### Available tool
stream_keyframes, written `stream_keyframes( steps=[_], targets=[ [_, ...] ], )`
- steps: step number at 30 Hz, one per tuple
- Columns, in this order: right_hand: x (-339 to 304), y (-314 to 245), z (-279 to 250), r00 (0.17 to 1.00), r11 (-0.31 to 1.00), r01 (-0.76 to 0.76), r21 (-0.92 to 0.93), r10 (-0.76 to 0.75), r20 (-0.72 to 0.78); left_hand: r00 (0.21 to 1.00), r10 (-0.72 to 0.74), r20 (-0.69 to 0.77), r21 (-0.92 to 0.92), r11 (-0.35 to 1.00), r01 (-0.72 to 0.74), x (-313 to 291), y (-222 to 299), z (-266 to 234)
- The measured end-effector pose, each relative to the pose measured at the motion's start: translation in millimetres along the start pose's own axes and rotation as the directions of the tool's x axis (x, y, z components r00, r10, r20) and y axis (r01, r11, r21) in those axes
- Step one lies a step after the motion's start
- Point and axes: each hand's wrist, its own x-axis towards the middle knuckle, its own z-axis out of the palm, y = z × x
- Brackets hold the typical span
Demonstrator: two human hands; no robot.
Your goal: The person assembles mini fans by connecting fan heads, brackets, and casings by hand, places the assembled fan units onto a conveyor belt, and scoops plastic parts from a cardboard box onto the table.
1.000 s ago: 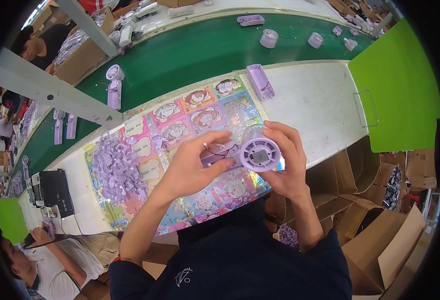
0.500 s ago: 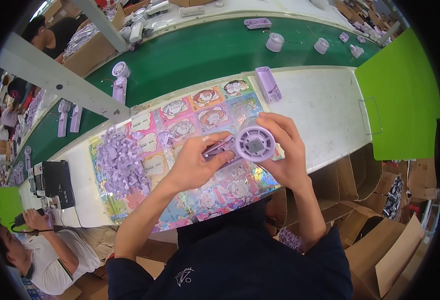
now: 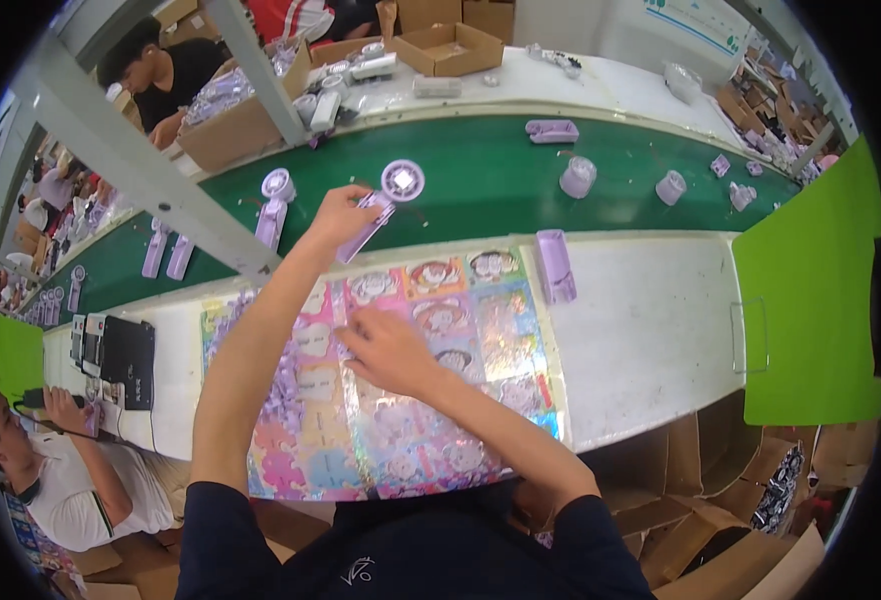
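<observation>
A lilac handheld fan body (image 3: 365,237) with a round, slotted head is in my left hand (image 3: 341,216). My fingers close around its handle over the green belt, close to the belt's near edge. My right hand (image 3: 389,350) hovers low over the colourful picture mat (image 3: 401,425), fingers loosely apart, with nothing visible in it. Left of it lies a pile of small lilac plastic parts (image 3: 283,390), partly hidden behind my left forearm. An elongated lilac handle shell (image 3: 556,267) lies at the mat's far right corner.
The green conveyor belt (image 3: 481,180) carries other fan bodies (image 3: 273,212), round lilac housings (image 3: 578,178) and a shell (image 3: 553,131). A grey metal post (image 3: 161,190) slants at the left. A green panel (image 3: 811,300) stands at right. A co-worker (image 3: 81,460) sits at left.
My left hand has carried the fan body forward and left from above the mat to the belt. My right hand has let go of it and moved left over the mat. The view has shifted.
</observation>
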Motion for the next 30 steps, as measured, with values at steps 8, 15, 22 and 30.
stream_keyframes(
  steps=[8, 15, 22, 30],
  targets=[
    [11.4, 16.1, 18.3, 0.998, 0.97, 0.058, 0.235, -0.062, 0.012, 0.916, -0.152, -0.372, -0.078, 0.988, 0.132, 63.7, -76.2, 9.1],
    [13.5, 18.5, 6.6, 0.998, 0.992, 0.031, 0.119, -0.038, 0.054, 0.933, -0.14, -0.332, -0.041, 0.99, 0.134, 63.3, -57.7, 4.7],
    [10.3, 29.5, 0.2, 0.996, 0.975, 0.057, 0.213, -0.069, 0.049, 0.965, -0.132, -0.228, -0.209, 0.974, 0.084, 65.9, -58.5, -14.6],
    [11.7, 42.5, -9.2, 1.0, 0.955, -0.012, 0.296, 0.006, 0.021, 0.58, 0.666, -0.469, 0.5, 0.741, -0.448, 89.8, 41.8, 39.4]
  ],
)
